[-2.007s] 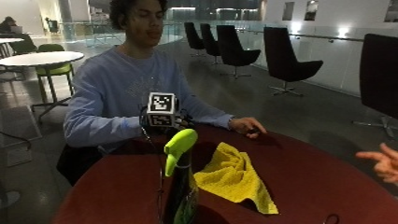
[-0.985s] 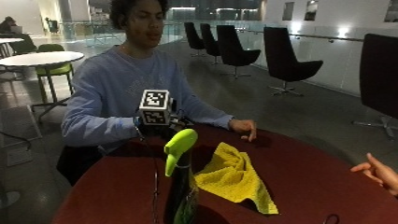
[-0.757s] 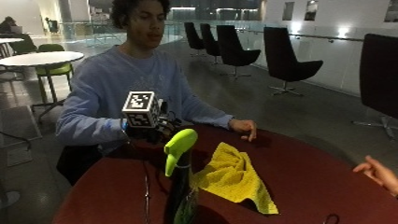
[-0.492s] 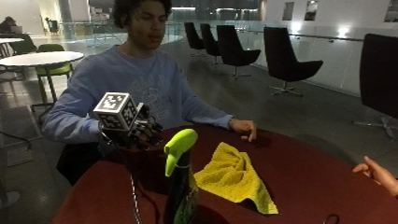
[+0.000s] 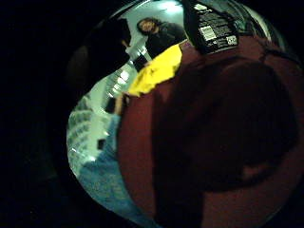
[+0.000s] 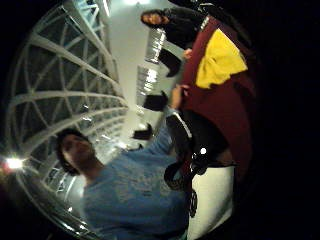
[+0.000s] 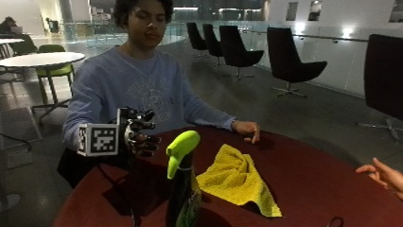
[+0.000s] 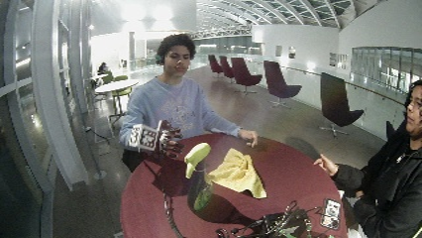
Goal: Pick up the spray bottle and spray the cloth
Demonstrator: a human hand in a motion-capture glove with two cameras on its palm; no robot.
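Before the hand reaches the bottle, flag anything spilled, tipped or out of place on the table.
Nothing stands out. The spray bottle stands upright on the red table; the yellow cloth lies crumpled beside it, dry as far as shows. The gloved right hand hovers apart from the bottle, holding nothing.

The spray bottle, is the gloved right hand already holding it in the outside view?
No, the gloved right hand is in the air beside the spray bottle, with a gap between them.
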